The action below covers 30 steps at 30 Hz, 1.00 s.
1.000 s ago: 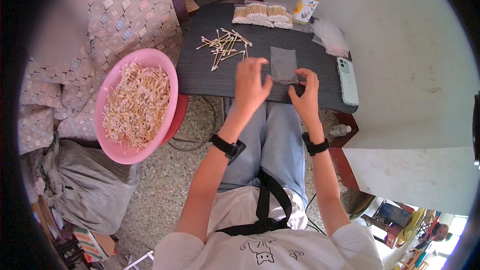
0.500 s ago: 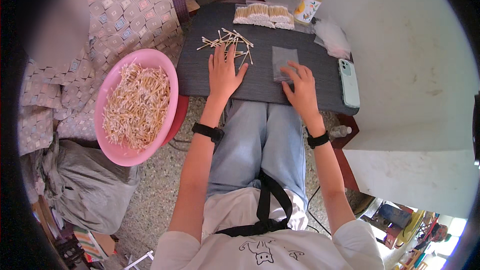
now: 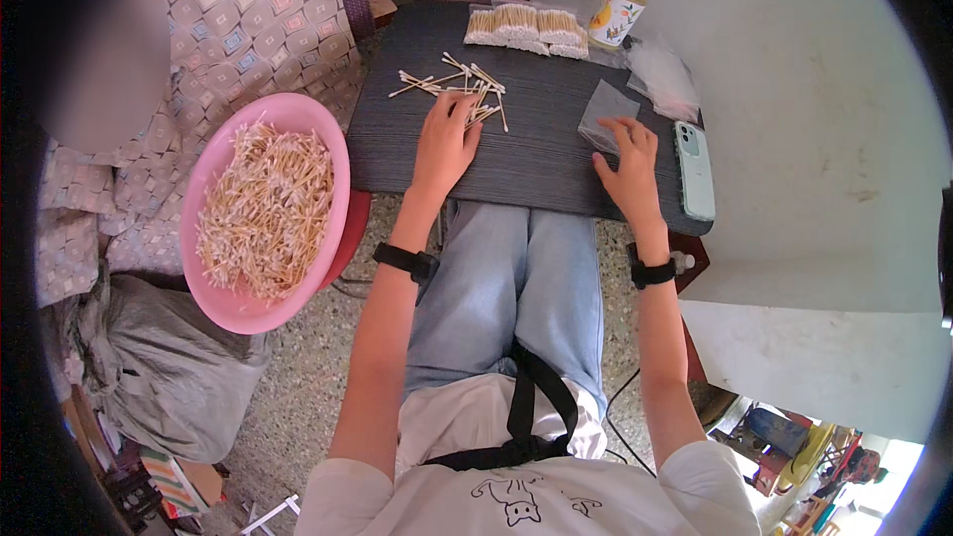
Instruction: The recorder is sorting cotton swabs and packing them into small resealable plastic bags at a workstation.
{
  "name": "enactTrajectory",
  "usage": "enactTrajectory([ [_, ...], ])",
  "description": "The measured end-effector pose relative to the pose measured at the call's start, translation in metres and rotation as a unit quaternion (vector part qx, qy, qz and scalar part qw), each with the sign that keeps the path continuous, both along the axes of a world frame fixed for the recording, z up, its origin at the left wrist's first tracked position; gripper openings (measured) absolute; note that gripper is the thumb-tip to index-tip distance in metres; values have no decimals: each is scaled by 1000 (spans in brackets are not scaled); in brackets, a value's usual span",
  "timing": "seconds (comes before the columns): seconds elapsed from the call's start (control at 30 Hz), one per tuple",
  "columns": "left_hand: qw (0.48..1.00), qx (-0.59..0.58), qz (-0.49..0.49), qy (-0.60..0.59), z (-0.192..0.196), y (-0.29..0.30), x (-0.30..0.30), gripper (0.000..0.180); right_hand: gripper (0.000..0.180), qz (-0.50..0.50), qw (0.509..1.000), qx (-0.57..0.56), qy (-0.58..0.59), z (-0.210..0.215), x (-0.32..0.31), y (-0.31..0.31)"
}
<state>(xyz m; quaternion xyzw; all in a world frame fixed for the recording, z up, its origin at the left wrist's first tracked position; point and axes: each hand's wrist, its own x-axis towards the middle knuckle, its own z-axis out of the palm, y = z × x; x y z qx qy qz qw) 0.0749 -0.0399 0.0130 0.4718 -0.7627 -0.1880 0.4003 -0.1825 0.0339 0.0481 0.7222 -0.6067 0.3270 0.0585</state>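
Note:
My left hand (image 3: pixel 444 146) rests on the dark table with its fingers curled round some loose cotton swabs (image 3: pixel 480 115); their white tips stick out past the thumb and fingers. More swabs lie scattered just beyond the fingertips. Over to the right, my right hand (image 3: pixel 632 161) has its fingers spread and touches a flat clear plastic bag (image 3: pixel 608 105). Part of that bag is hidden under the fingers. Several clear bags packed with swabs (image 3: pixel 526 26) are lined up at the table's far edge.
A pink basin (image 3: pixel 340 174) heaped with swabs stands left of the table (image 3: pixel 536 164). At the far right are a bottle of yellowish drink (image 3: pixel 619 8) and a pile of clear bags (image 3: pixel 663 74). A pale green phone (image 3: pixel 694 171) lies at the right edge, beside a white wall (image 3: pixel 814 139).
My right hand has slid right, and the plastic bag has shifted right and turned with it. My left hand's fingers have drawn in on the swabs, moving some of them.

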Motion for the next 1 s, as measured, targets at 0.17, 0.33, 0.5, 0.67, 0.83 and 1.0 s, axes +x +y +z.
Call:
enactTrajectory([
  [0.17,959,-206,148,-123,-4,0,-5,35,50,122,992,20,-5,27,38,-7],
  [0.33,988,-65,2,-140,0,-1,1,27,56,116,982,112,93,27,58,-25],
  [0.5,994,-75,-46,-65,4,3,8,26,67,87,955,259,120,32,85,-54],
  [0.67,994,-34,-91,43,9,7,4,32,67,134,953,225,155,7,95,-71],
  [0.83,994,-106,4,18,-4,0,13,37,33,184,968,79,150,-2,99,-65],
  [1.0,995,-93,20,-2,-5,1,11,36,21,223,961,108,125,3,81,-59],
])
